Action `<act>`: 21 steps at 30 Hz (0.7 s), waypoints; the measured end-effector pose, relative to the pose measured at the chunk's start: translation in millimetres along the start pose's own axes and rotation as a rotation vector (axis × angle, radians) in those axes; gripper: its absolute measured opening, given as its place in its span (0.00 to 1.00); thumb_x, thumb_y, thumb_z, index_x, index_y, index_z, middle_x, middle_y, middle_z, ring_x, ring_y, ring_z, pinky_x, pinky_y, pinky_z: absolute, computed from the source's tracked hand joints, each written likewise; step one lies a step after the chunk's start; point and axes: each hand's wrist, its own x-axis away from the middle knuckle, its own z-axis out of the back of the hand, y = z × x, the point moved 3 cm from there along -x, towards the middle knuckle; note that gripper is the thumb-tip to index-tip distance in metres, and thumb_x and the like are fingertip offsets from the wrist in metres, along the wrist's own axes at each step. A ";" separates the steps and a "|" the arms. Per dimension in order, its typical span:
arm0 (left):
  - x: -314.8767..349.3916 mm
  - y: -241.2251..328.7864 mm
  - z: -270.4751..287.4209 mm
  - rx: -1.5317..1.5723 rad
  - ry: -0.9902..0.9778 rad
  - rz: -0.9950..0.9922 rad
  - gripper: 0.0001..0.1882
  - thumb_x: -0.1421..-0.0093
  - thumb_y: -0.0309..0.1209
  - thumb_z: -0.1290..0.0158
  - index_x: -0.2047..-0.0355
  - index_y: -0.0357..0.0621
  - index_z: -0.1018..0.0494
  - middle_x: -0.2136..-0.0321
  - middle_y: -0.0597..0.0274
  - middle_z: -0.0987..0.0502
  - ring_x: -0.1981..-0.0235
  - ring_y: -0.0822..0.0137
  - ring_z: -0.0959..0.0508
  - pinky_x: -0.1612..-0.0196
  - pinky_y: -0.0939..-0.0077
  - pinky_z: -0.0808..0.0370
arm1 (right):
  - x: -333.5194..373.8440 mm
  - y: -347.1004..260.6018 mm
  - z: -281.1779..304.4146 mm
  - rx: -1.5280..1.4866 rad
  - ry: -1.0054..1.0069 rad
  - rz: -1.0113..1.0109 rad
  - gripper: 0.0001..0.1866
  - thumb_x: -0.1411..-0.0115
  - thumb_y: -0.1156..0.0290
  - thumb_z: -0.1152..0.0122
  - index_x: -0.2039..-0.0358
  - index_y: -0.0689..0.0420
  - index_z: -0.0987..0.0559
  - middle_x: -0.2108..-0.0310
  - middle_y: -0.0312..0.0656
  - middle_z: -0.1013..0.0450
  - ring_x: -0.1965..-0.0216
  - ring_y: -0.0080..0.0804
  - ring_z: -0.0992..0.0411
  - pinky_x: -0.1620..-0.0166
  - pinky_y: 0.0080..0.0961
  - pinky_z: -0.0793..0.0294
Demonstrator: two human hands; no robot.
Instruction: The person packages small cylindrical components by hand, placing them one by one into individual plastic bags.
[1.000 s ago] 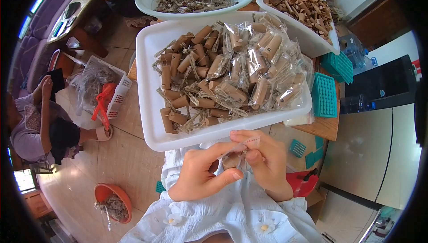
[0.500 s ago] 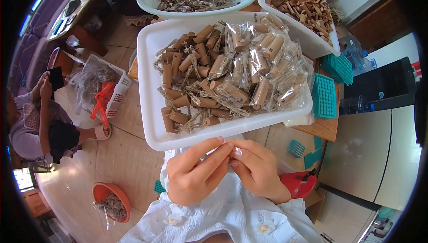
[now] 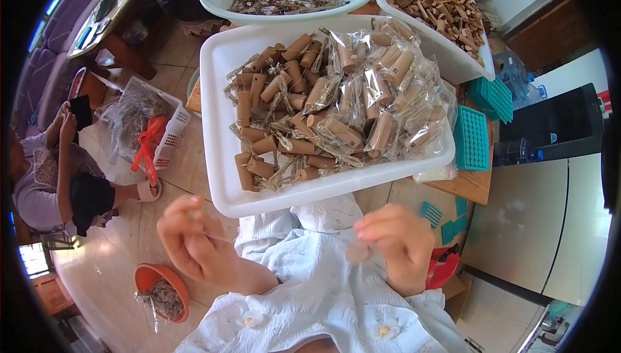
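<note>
Far left, a white basket [image 3: 171, 141] of clear bags sits on the floor, and an orange tub [image 3: 147, 277] is below it. The tub is near the left hand, so a small bit that slips loose there could land in it or on the floor.

The left hand [image 3: 195, 244] is blurry. Its fingers are curled up close together. There may be a thin see-through strip at the tips, but I cannot tell if that grip has hold of it. If it does, a hard pull could rip it.

In the middle is the white tray [image 3: 221, 183]. Its near edge seems to stick out past the worktop [image 3: 475, 189], so a bump from an arm could tip it. On its left side, brown tubes [image 3: 243, 108] lie in a heap with stringy ties. The ties could snag and drag other tubes along.

Below the tray, apart from it, a small brown piece [image 3: 359, 252] is at the right hand's fingertips. The right hand [image 3: 406, 243] has its fingers bent in, and its grip looks closed on the piece. How tight, I cannot tell. If it is loose, the piece could drop onto the white clothes [image 3: 323, 282].

On the tray's right side, shiny wrapped tubes [image 3: 380, 135] are piled high. Slick wrap could let some slide over the rim toward the teal rack [image 3: 472, 138].
</note>
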 end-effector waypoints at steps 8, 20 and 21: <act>35.4 4.3 -21.1 0.604 -0.706 0.249 0.10 0.60 0.13 0.66 0.77 0.35 0.40 0.84 0.57 0.31 0.86 0.72 0.37 0.83 0.82 0.39 | -3.1 9.9 -5.2 -0.123 0.175 0.060 0.12 0.41 0.67 0.52 0.69 0.61 0.24 0.69 0.45 0.30 0.73 0.26 0.31 0.71 0.17 0.33; 32.0 9.0 -38.6 0.508 -0.652 -0.005 0.13 0.62 0.13 0.61 0.78 0.37 0.31 0.81 0.57 0.27 0.84 0.67 0.31 0.82 0.79 0.35 | -4.5 12.2 -9.0 -0.203 0.203 0.037 0.12 0.40 0.67 0.54 0.70 0.62 0.25 0.69 0.44 0.31 0.76 0.24 0.34 0.73 0.16 0.36; 29.1 7.9 -37.6 0.660 -0.736 -0.016 0.12 0.65 0.12 0.62 0.83 0.37 0.31 0.83 0.57 0.28 0.86 0.67 0.32 0.84 0.79 0.36 | -4.9 12.3 -8.6 -0.223 0.230 0.054 0.12 0.40 0.67 0.54 0.70 0.62 0.25 0.69 0.44 0.31 0.76 0.23 0.35 0.74 0.16 0.37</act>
